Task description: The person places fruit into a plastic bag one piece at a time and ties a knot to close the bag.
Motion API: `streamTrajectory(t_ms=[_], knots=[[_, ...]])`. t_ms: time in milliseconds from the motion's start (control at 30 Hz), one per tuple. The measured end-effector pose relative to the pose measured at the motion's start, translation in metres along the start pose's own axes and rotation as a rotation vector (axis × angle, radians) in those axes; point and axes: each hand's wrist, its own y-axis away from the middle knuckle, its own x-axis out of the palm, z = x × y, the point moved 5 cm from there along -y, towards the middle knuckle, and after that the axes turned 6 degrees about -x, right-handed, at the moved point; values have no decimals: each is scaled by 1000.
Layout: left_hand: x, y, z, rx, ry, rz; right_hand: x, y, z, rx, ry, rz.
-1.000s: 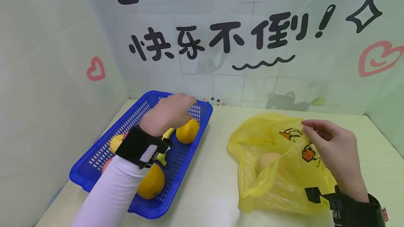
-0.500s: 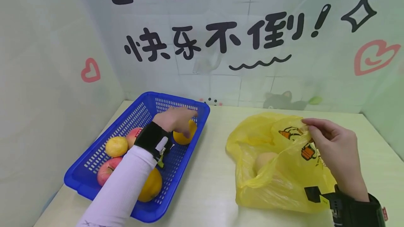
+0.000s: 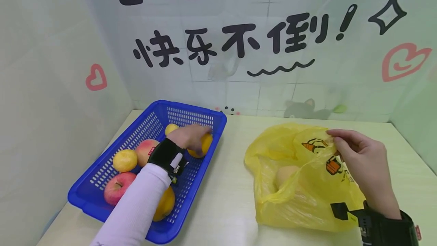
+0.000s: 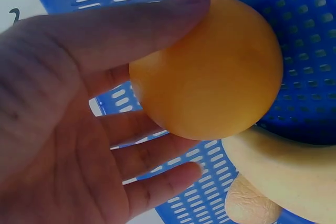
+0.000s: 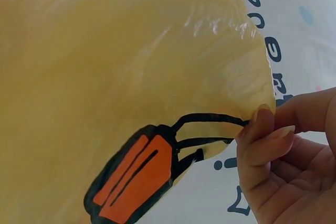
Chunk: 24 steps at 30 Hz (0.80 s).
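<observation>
In the head view my left hand (image 3: 187,136) reaches into the far right corner of a blue plastic basket (image 3: 199,193). Its thumb and fingers hold an orange (image 4: 210,72), seen close in the left wrist view, with the thumb over one side and some fingertips hidden behind it. A banana (image 4: 294,174) lies beside the orange. My right hand (image 3: 367,156) pinches the upper edge of a yellow plastic bag (image 3: 304,212) between thumb and forefinger. Inside the bag sits a round, pale fruit (image 3: 285,174), partly covered by the film.
Also in the basket lie an apple (image 3: 117,189), a peach-like fruit (image 3: 146,151), a lemon (image 3: 124,160), a smaller yellow fruit (image 3: 170,128) and a large orange-yellow fruit (image 3: 164,205). A printed backdrop (image 3: 225,94) rises behind the pale table (image 3: 225,208).
My left hand has come down from above the basket onto the orange, uncovering the apple, peach-like fruit and lemon. The right hand keeps its pinch on the bag. The head view has shifted slightly.
</observation>
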Motion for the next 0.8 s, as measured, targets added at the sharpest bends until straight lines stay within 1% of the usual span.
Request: streamTrajectory(t_ms=[267,533,800], knots=[[2,-4,1,-9,-10,-4,0,0,-1,4,-5,3],[1,0,2,-16,-5,35,-1,1,-1,-5,-5,4],[2,0,1,2,-12,8,0,2,0,-4,2,7]])
